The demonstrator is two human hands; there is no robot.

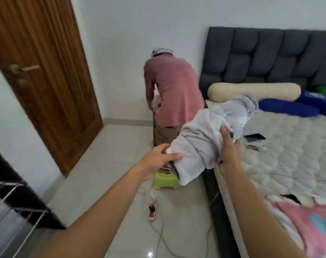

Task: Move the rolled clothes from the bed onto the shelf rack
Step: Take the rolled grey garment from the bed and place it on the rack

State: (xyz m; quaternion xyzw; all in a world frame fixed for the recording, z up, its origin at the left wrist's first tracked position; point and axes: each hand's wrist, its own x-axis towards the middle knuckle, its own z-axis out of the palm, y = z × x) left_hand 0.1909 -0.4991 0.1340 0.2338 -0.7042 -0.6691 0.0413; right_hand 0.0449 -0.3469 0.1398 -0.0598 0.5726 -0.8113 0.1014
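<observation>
We grip a grey rolled garment (pixel 210 135) in both hands, left hand (pixel 158 161) and right hand (pixel 230 151), lifted off the bed (pixel 292 146); the shelf rack (pixel 11 200), lower left, awaits it.

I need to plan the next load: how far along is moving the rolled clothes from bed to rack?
Done: nothing shows on the visible part of the wire rack. In hand: left hand and right hand both grip a grey rolled bundle, lifted off the bed. Left: carrying it to the rack; pink clothing lies on the bed.

Pale grey rolled clothes (pixel 210 135), green stool (pixel 165 180).
</observation>
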